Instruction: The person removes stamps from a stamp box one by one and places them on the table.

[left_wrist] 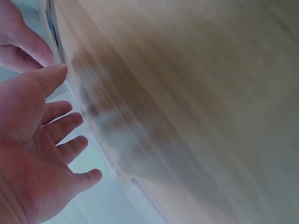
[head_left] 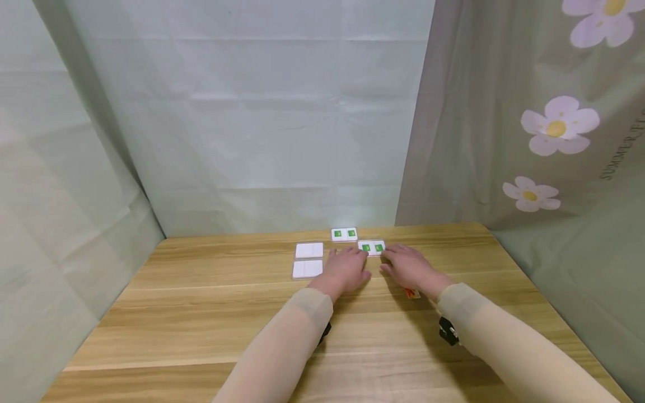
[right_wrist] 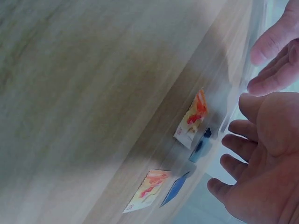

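I see both hands at the front green-marked white tray (head_left: 372, 247), which lies on the wooden table (head_left: 211, 313) toward its far edge. The left hand (head_left: 346, 267) is at the tray's near left corner, its fingers loosely extended, grasping nothing that I can make out. The right hand (head_left: 407, 264) is at the tray's right end, fingers relaxed and slightly bent, likewise with nothing gripped. Whether either set of fingertips presses on the rim, I can't tell.

The tray shows a green square in each half. Just behind it and to its left sits the rear green-marked tray (head_left: 345, 234). Farther left of the front tray, past the left hand, are two plain white trays (head_left: 309, 250), one in front of the other. Nearer the person than the front tray, by the right forearm, lie two orange-and-white packets (right_wrist: 191, 119), each with a blue packet (right_wrist: 174, 189) beside it.
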A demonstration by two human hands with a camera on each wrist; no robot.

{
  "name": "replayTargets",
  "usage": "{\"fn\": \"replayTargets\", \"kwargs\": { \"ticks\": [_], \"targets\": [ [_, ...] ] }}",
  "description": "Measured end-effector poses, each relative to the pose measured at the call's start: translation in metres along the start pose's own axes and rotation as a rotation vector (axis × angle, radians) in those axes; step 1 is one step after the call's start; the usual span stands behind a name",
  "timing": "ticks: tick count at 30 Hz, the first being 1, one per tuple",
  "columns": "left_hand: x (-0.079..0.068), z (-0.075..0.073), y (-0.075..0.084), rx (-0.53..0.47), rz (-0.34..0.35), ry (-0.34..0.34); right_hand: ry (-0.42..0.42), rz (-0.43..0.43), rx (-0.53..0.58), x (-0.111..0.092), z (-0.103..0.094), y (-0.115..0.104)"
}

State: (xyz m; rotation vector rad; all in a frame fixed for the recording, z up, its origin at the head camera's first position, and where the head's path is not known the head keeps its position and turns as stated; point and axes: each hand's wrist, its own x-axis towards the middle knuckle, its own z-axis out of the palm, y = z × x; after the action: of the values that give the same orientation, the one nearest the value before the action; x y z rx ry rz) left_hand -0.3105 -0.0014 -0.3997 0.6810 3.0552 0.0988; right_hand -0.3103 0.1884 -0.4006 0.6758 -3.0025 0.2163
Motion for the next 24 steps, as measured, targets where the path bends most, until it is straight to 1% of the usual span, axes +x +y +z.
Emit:
{"fn": "replayTargets", "kwargs": {
  "ticks": [7, 11, 17, 24],
  "targets": [
    [-0.009, -0.002, -0.001, -0.004, -0.001, -0.007, 0.039, -0.087, -0.018, -0.003, -0.002, -0.005],
    [-0.014, -0.002, -0.002, -0.008, -0.001, -0.007, 0.043, -0.111, -0.044, -0.004, -0.003, -0.009],
    [-0.024, -0.001, -0.002, 0.0, 0.02, -0.004, -0.013, -0.084, -0.043, -0.01, -0.004, -0.013],
    [-0.037, 0.002, -0.001, 0.009, 0.037, -0.001, -0.028, -0.074, -0.021, -0.019, -0.003, -0.019]
  ]
}}
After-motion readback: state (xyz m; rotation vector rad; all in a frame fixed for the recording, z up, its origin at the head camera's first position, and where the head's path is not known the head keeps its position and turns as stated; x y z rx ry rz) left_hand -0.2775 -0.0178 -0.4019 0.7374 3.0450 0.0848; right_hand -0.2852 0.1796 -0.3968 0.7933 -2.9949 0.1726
